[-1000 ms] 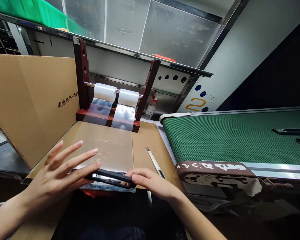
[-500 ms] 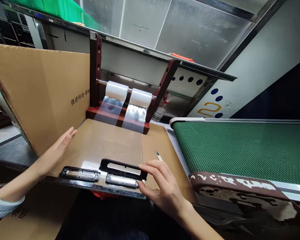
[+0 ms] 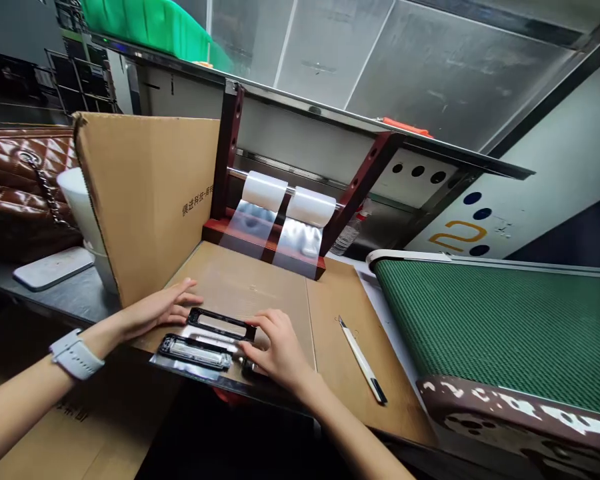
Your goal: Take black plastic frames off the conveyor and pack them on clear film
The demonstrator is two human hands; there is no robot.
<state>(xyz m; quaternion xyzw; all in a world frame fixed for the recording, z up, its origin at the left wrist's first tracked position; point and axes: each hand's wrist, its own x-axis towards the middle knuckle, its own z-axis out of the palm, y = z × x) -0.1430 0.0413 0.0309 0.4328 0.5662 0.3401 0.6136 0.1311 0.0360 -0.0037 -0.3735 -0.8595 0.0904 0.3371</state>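
A slim black rectangular frame (image 3: 249,331) with a pale window is tilted above the work surface. My right hand (image 3: 280,350) pinches its right end between thumb and fingers. At its left end is my left hand (image 3: 163,312), fingers apart; whether the fingertips touch it I cannot tell. In front lies a second black frame with a clear, shiny middle (image 3: 195,352), on a piece of film at the table's front edge. Another dark part (image 3: 250,366) is mostly hidden under my right hand.
A craft knife (image 3: 360,358) lies on the cardboard (image 3: 330,307) to the right. Two film rolls (image 3: 310,205) hang on a dark red stand behind. An upright cardboard sheet (image 3: 150,193) stands left, a green conveyor belt (image 3: 490,313) right. A metal shelf (image 3: 330,103) overhangs.
The view has turned left. My left hand has come in to the frame's left end. My right hand has moved the frame leftward over the parts, and the whole knife now shows.
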